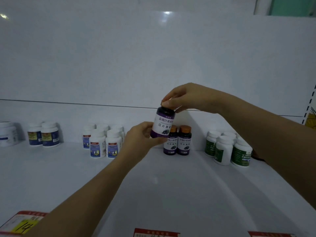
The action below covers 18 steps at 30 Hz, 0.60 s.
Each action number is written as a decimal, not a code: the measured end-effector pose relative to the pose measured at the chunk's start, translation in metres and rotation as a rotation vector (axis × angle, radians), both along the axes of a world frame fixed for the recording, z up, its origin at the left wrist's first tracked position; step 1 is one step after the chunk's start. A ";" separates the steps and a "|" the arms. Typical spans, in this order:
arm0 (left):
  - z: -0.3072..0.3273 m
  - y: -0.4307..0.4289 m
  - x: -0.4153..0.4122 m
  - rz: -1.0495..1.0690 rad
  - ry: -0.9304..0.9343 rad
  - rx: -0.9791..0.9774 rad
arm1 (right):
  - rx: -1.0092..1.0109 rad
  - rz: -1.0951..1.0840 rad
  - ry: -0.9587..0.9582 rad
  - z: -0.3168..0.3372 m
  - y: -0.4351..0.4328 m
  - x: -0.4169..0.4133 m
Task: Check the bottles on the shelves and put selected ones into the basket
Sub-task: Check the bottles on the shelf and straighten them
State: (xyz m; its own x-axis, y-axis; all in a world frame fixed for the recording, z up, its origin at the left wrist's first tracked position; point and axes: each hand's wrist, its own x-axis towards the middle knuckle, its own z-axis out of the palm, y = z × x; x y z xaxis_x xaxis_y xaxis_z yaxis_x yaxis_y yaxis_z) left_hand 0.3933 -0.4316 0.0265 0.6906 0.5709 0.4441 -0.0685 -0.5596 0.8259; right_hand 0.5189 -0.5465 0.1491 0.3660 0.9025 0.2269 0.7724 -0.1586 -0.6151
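A dark purple bottle (163,123) with a white and purple label is held up above the white shelf (153,182). My left hand (139,138) grips its lower part from the left. My right hand (184,98) pinches its cap from above, hiding the cap. Behind it stand two matching purple bottles (177,140) with orange caps at the back of the shelf. No basket is in view.
White bottles with blue labels (104,141) stand left of centre, two more with dark labels (44,134) further left, another white bottle (7,133) at the far left. Green-labelled white bottles (227,147) stand at the right. Red price tags (153,232) line the shelf's front edge.
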 end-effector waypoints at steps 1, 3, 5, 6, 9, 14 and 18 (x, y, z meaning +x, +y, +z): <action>-0.004 0.003 0.002 0.025 0.013 0.023 | -0.033 -0.016 -0.077 0.001 0.005 -0.001; -0.011 0.008 0.005 0.077 0.063 0.092 | -0.084 -0.043 -0.184 0.003 0.019 -0.003; -0.019 0.012 0.006 0.147 0.124 0.197 | -0.084 -0.065 -0.220 0.002 0.035 -0.002; -0.025 0.014 0.006 0.166 0.154 0.231 | -0.072 -0.080 -0.220 0.000 0.043 0.000; -0.042 0.020 0.005 0.178 0.410 0.291 | -0.058 -0.143 -0.254 -0.011 0.064 0.005; -0.058 0.020 0.002 0.119 0.770 0.458 | -0.099 -0.234 -0.350 -0.044 0.086 0.016; -0.067 0.019 0.003 0.094 0.906 0.522 | -0.140 -0.246 -0.370 -0.067 0.090 0.023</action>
State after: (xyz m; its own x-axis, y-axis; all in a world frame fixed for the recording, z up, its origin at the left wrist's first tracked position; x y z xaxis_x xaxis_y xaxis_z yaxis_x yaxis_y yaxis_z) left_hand 0.3961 -0.4129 -0.0402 0.8505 0.5258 -0.0106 0.5169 -0.8320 0.2014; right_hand 0.5420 -0.4565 0.0817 0.4901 0.8305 0.2647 0.8650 -0.4260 -0.2652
